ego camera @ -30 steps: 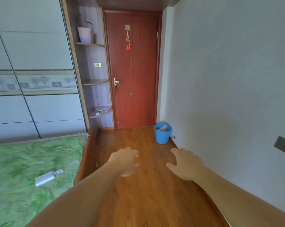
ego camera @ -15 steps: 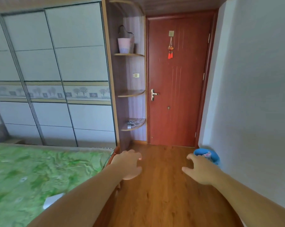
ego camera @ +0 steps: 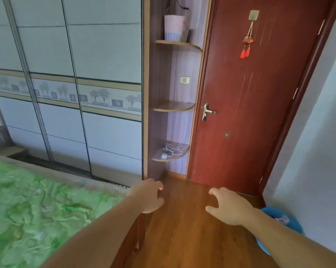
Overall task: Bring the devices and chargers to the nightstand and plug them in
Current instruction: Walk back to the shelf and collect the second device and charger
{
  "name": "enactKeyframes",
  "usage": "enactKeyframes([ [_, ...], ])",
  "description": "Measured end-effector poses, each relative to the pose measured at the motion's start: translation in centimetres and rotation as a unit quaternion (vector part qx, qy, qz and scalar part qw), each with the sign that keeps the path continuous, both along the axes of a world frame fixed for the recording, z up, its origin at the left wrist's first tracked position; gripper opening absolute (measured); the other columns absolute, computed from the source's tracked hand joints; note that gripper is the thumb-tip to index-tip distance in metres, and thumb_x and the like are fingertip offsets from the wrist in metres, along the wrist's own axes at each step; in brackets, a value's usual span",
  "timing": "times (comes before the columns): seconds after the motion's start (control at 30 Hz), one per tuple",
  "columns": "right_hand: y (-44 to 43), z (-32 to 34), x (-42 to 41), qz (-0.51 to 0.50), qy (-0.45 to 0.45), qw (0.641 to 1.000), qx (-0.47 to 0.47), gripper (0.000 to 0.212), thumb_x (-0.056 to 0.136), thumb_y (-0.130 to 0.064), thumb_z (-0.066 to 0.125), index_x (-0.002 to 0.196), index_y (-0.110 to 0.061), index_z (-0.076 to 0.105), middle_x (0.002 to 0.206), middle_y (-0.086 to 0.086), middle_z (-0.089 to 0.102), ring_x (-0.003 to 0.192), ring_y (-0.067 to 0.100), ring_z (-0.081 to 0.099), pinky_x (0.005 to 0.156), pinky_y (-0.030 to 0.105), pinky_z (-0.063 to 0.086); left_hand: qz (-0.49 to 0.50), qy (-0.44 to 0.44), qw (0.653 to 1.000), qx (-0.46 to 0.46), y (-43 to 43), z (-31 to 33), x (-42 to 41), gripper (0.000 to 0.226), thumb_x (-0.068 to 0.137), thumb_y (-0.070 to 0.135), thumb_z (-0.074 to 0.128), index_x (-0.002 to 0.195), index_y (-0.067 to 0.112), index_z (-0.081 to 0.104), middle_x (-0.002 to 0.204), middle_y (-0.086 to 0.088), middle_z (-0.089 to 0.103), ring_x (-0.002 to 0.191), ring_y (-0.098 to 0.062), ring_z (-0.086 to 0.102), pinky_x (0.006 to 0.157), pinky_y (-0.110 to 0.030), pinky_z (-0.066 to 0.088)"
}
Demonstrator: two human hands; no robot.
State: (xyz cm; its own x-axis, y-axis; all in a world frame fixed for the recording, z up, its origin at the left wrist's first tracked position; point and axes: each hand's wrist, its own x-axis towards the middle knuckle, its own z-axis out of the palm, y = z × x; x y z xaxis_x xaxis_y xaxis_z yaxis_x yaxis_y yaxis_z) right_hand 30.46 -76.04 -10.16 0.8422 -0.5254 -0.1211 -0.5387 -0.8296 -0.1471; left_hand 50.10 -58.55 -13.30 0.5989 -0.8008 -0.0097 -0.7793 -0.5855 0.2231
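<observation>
Ahead, tangled white charger cables point(ego camera: 176, 148) and white plug point(ego camera: 164, 155) on lowest shelf point(ego camera: 176, 159)

Head view, forward over floor point(ego camera: 182, 229)

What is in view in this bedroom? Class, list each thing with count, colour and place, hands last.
wardrobe: one, pale grey sliding doors, left
shelves: three, wooden, corner beside the door
pot: one, pink, top shelf
cables: white tangle, count unclear, bottom shelf
charger: one, white, bottom shelf, front
door: one, red-brown, shut, centre right
handle: one, silver, door's left edge
tassel: one, red, hung high on door
bedcover: one, green, lower left
bucket: one, blue, floor, lower right
floor: wooden, brown, centre
left hand: one, empty, above the floor
right hand: one, empty, above the floor
</observation>
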Motion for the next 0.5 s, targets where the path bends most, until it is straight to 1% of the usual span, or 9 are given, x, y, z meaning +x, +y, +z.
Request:
enactKeyframes([
  [0.07,-3.7,0.2,4.6,0.0,0.024,1.0,-0.02,0.062,0.091,-0.053,0.047,0.145,-0.025,0.034,0.145,0.0,0.044,0.126,0.021,0.049,0.102,0.04,0.045,0.009,0.011,1.0,-0.004,-2.9,0.1,4.9,0.046,0.082,0.041,0.051,0.127,0.031,0.052,0.122,0.001,0.054,0.109,-0.024,0.055,0.088,-0.044,0.051],
  [0.23,-11.8,0.6,14.0,0.0,0.036,0.999,-0.03,0.062,0.09,-0.055,0.047,0.144,-0.027,0.035,0.144,-0.001,0.045,0.125,0.02,0.051,0.1,0.038,0.047,0.023,0.01,1.0,-0.016,-9.9,0.7,14.8,0.045,0.082,0.042,0.052,0.126,0.032,0.053,0.119,0.005,0.056,0.102,-0.02,0.057,0.085,-0.038,0.053],
  [0.3,-15.1,0.6,17.3,-0.002,0.036,0.999,-0.031,0.061,0.09,-0.055,0.048,0.144,-0.028,0.036,0.144,-0.001,0.046,0.125,0.02,0.051,0.1,0.039,0.047,0.02,0.014,1.0,-0.011,-12.8,0.7,17.5,0.046,0.082,0.042,0.05,0.126,0.032,0.053,0.12,0.005,0.056,0.105,-0.021,0.056,0.085,-0.037,0.051],
  [0.4,-20.4,-0.3,22.3,0.012,0.042,0.999,-0.026,0.06,0.088,-0.054,0.048,0.142,-0.027,0.038,0.141,0.001,0.047,0.122,0.022,0.051,0.097,0.039,0.047,0.022,0.019,1.0,0.003,-17.6,0.0,21.2,0.047,0.084,0.041,0.052,0.129,0.031,0.051,0.128,0.002,0.054,0.112,-0.024,0.054,0.089,-0.04,0.05],
  [0.5,-26.5,-1.7,27.8,0.03,0.043,0.999,0.001,0.062,0.088,-0.054,0.048,0.142,-0.026,0.039,0.141,0.002,0.047,0.121,0.023,0.052,0.096,0.037,0.047,0.035,0.013,0.999,0.016,-22.7,-0.7,24.9,0.046,0.086,0.04,0.052,0.131,0.032,0.051,0.131,0.003,0.053,0.115,-0.024,0.053,0.089,-0.038,0.049],
])
